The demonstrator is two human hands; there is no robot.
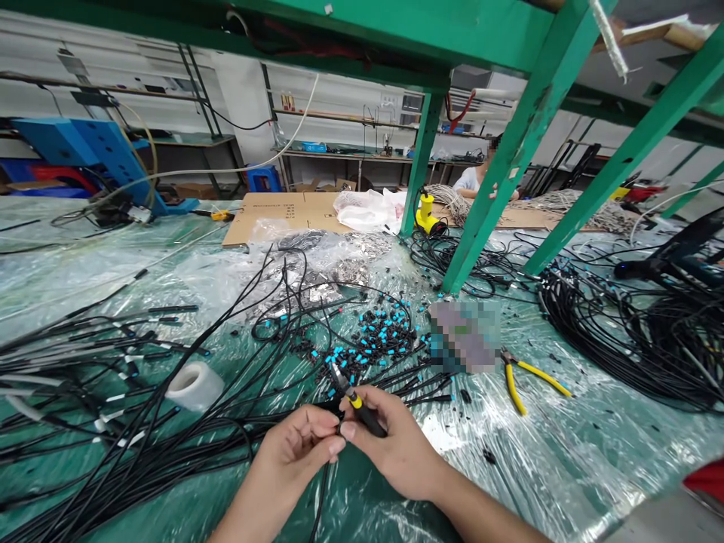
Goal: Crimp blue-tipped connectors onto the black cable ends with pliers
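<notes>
My right hand (390, 437) is closed round a black-handled tool (365, 413) with a yellow band and a metal tip pointing up and left. Beside it, my left hand (299, 449) pinches a thin black cable (321, 498), which hangs down between the two hands. The fingertips of both hands nearly meet, and the cable's end is hidden among them. Just beyond lies a pile of small black and blue connectors (385, 332). Many black cables (147, 452) run along the left. Yellow-handled cutters (516, 385) lie open to the right.
A roll of clear film (194, 385) stands at left. Green frame posts (503, 166) rise from the table's far part. Coiled black cables (588, 332) lie at right, near a blurred block (464, 335). A person (472, 179) sits behind the posts.
</notes>
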